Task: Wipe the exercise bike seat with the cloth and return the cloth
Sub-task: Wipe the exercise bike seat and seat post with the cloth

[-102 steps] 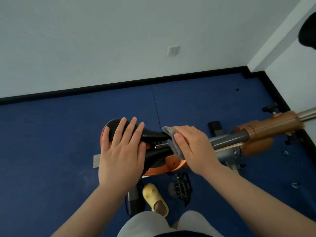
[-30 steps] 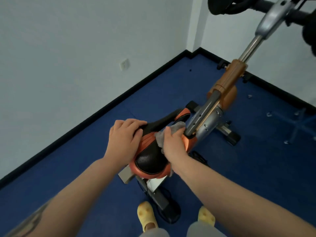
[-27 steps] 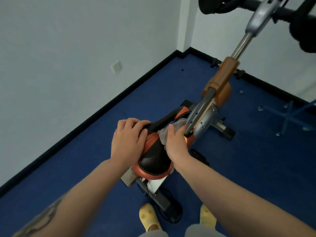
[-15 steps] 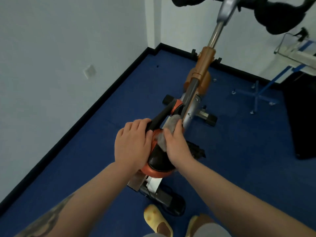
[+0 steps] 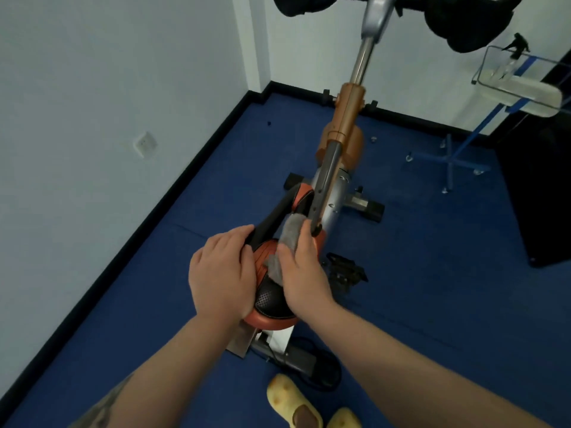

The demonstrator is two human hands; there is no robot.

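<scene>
The exercise bike seat [image 5: 272,299] is black with an orange rim and sits just below me, its narrow nose pointing away toward the bike frame. My left hand [image 5: 222,273] lies over the seat's left side, fingers curled on its edge. My right hand [image 5: 304,274] presses a grey cloth [image 5: 289,237] onto the seat's right side, near the nose. Most of the cloth is hidden under my fingers.
The bike's orange and silver post [image 5: 343,140] rises ahead to black handlebars [image 5: 463,23]. A blue wheeled stand with a white tray [image 5: 519,88] is at the right, beside a black panel [image 5: 537,193]. White walls meet at the corner ahead. My yellow slippers [image 5: 293,403] stand on blue carpet.
My view has swung round from beside the seat to behind it, bringing the handlebars and stand into sight. My right hand with the cloth has stayed on the seat's right side throughout.
</scene>
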